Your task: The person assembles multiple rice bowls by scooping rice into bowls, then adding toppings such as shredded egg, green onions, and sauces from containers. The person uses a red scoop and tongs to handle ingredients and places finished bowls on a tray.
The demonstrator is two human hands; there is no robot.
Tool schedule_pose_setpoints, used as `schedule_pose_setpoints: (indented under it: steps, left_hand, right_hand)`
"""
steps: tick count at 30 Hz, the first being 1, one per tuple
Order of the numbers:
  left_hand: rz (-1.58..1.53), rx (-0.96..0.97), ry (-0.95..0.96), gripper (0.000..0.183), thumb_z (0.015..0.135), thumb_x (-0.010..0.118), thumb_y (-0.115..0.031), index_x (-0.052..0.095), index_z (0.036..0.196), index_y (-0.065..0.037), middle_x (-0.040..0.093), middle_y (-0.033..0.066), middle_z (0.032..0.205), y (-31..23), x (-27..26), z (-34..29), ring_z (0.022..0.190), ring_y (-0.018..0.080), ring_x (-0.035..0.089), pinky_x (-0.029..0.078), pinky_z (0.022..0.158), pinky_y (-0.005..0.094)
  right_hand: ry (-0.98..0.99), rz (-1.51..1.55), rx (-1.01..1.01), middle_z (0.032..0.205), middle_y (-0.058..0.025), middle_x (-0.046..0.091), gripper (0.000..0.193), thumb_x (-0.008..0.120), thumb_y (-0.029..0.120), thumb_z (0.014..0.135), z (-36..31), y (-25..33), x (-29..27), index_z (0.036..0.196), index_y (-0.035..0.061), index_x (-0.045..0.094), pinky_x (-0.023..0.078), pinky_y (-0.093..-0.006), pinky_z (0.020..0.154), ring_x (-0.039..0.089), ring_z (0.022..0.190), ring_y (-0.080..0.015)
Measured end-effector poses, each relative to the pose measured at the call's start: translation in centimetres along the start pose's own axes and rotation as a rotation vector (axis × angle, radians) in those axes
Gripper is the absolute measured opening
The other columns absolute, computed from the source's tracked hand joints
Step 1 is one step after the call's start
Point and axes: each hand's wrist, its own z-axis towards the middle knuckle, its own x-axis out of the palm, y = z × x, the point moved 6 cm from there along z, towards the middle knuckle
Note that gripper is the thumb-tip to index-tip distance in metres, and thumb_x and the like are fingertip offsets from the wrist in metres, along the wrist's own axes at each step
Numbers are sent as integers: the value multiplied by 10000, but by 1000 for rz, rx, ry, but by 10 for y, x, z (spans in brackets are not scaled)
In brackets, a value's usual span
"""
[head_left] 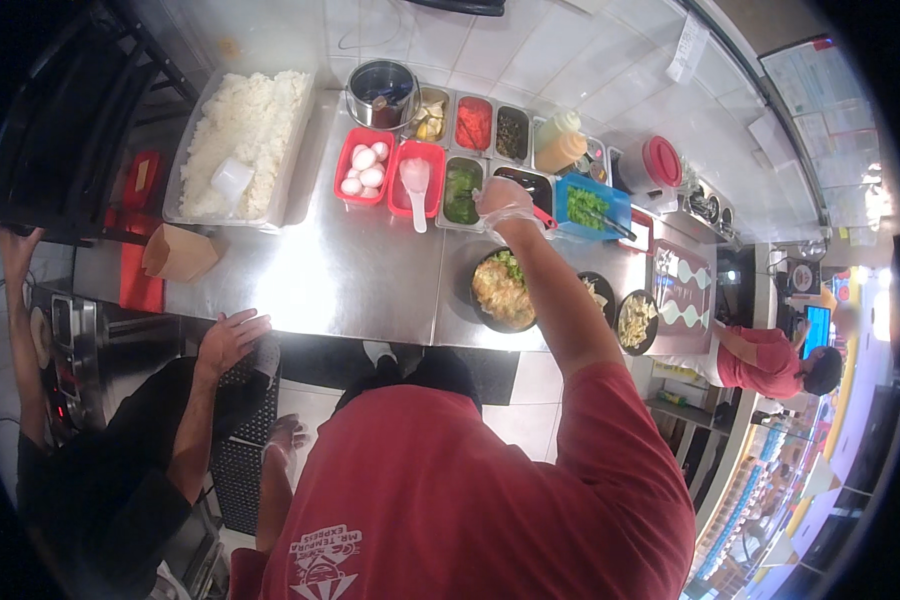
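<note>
My right hand [507, 203], in a clear plastic glove, reaches over the metal pans between the pan of dark green vegetable pieces [460, 192] and a pan of dark contents [536, 186]. Its fingers look curled, and whatever they hold is hidden. A red handle [545, 217] sticks out beside it. Below the wrist stands a dark bowl [478, 305] of golden, egg-like food with chopped greens on its far side. My left hand [288, 436], also gloved, hangs low by my side, off the counter, with its fingers apart and nothing in them.
Left on the steel counter [370, 265] stand a rice tub [295, 190], a brown paper box [178, 254], eggs [365, 170] and a red tub with a white scoop [415, 185]. To the right are a blue tub of greens [595, 205] and a filled bowl [638, 322]. A co-worker's hand [232, 340] is near the counter's edge.
</note>
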Motion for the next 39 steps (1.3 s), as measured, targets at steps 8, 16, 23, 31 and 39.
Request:
schedule_pose_setpoints:
  steps: [8,16,23,31,39]
  left_hand:
    - [69,-69,-44,397,957,663,-273,593,1312,-110,655,110,1053,-8,15,-2,833,258,673,540,724,388]
    - [34,-110,-34,420,947,667,-287,582,1318,-109,638,97,1020,20,-1,8,857,270,639,517,736,408]
    - [23,-62,-53,408,937,681,-285,613,1304,-119,687,99,1030,19,-1,12,813,260,688,544,715,392]
    - [29,-64,-33,436,957,662,-274,589,1351,-104,687,122,1055,17,1,2,810,268,686,548,726,402]
    - [-14,-120,-91,327,949,663,-232,618,1249,-108,662,86,947,32,0,-6,702,221,633,472,579,332]
  right_hand:
    - [-103,75,1,1022,-214,749,329,586,327,969,-13,-21,-1,967,55,769,572,-497,885,723,1001,-391]
    - [-175,47,-129,1030,-218,744,365,550,351,974,-7,-38,11,973,59,770,569,-503,876,717,990,-408]
    - [-147,146,-52,1012,-219,744,342,559,331,965,-25,-28,-12,970,60,767,571,-500,873,716,976,-414]
    - [-95,-2,-1,1009,-200,755,336,599,344,973,-27,-17,-9,967,55,769,582,-483,871,733,989,-377]
    - [-94,5,20,1001,-209,751,298,590,296,963,-14,-15,4,962,59,769,577,-499,867,729,981,-390]
